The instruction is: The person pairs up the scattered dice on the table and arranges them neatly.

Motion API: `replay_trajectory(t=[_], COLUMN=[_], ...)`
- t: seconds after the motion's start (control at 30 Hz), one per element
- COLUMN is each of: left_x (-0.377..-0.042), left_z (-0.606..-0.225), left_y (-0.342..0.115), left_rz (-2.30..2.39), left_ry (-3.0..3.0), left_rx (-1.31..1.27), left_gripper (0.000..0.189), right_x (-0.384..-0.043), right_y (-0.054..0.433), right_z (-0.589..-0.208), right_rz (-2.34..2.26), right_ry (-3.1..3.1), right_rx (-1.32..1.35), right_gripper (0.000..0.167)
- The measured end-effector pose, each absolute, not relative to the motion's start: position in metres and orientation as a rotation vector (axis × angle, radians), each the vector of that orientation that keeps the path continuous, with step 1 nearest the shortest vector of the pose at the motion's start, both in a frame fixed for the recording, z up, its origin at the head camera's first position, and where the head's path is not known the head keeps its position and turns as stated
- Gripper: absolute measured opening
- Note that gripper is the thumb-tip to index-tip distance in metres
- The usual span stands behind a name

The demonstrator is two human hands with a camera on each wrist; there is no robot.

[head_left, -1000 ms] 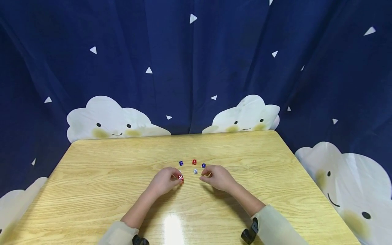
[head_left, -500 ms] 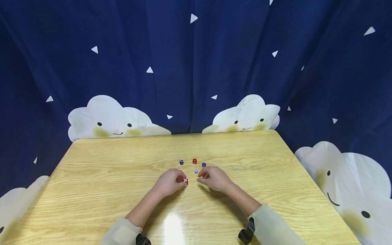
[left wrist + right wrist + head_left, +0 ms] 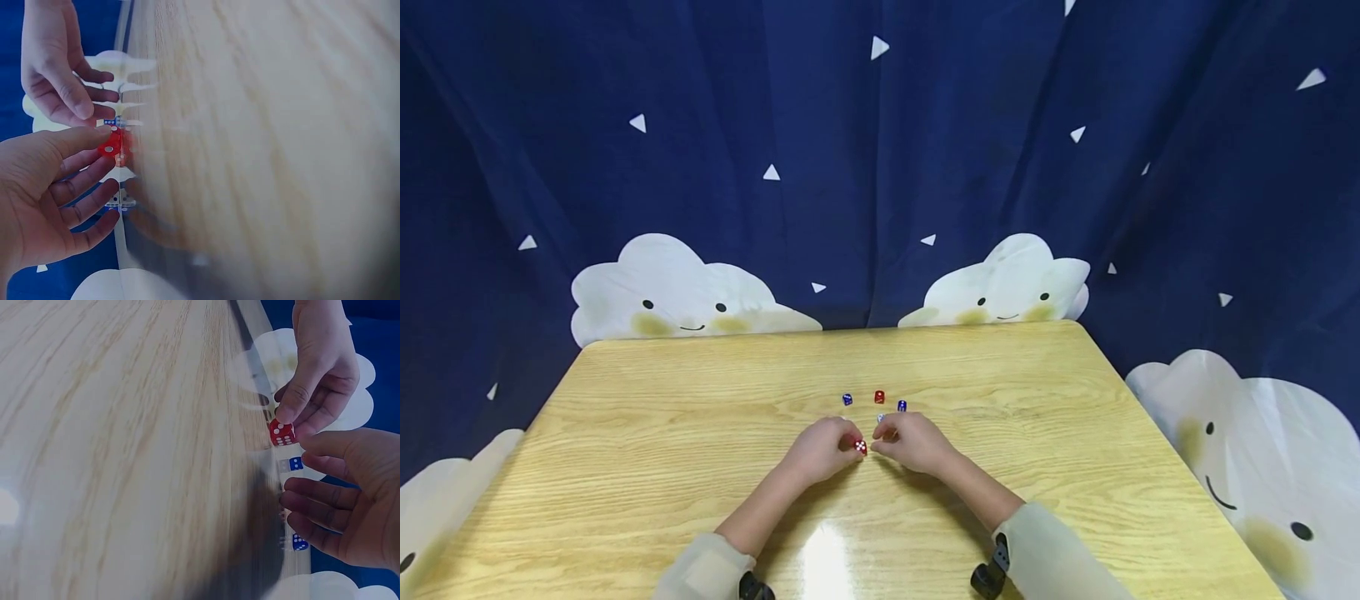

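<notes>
The left hand (image 3: 822, 448) pinches a glossy red cube-shaped die with white pips (image 3: 861, 447) between the tips of its thumb and fingers, so the die sits at the very end of that grip, a five-pip face showing in the head view. Whether the die touches the bench (image 3: 662, 417), a pale wood-grained top beneath it, I cannot tell. The right hand (image 3: 913, 440) is just to the right of the held die, its fingers loosely bent and spaced apart, gripping nothing; its thumb tip comes very close to the die, and contact cannot be made out. Beyond the held die and a little left lies a blue die with white pips (image 3: 847, 399); beyond it and slightly right, a second red die (image 3: 879, 397); farther right, a second blue die (image 3: 902, 406). A white die (image 3: 881, 418), partly covered by the right hand, lies nearer the held die, beyond and right of it. Well beyond the held die hangs a dark blue cloth curtain (image 3: 820, 125) printed with white triangles and smiling clouds.
</notes>
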State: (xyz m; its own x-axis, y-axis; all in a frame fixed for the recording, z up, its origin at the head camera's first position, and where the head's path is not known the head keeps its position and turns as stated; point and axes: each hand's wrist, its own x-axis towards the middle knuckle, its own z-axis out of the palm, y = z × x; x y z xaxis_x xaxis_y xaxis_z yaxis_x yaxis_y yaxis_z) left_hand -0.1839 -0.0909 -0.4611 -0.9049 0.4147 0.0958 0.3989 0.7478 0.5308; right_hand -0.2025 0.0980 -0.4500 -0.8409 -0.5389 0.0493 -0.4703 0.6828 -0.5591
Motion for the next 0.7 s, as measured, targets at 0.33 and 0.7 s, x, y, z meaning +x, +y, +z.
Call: replay_trajectory(t=[0.33,0.7], left_x=[-0.185,-0.186], left_z=[-0.464,-0.464], left_y=[-0.091,-0.092], left_rz=[0.898,0.937], left_ry=[2.906,2.881], left_rx=[0.705,0.707], left_gripper=[0.01,0.012], right_x=[-0.205,-0.208], right_y=[0.089,0.085], right_z=[-0.454,-0.455], right_rz=[-0.856,-0.805], right_ry=[2.745,2.759], right_rx=[-0.827,-0.876], right_gripper=[0.012,0.008])
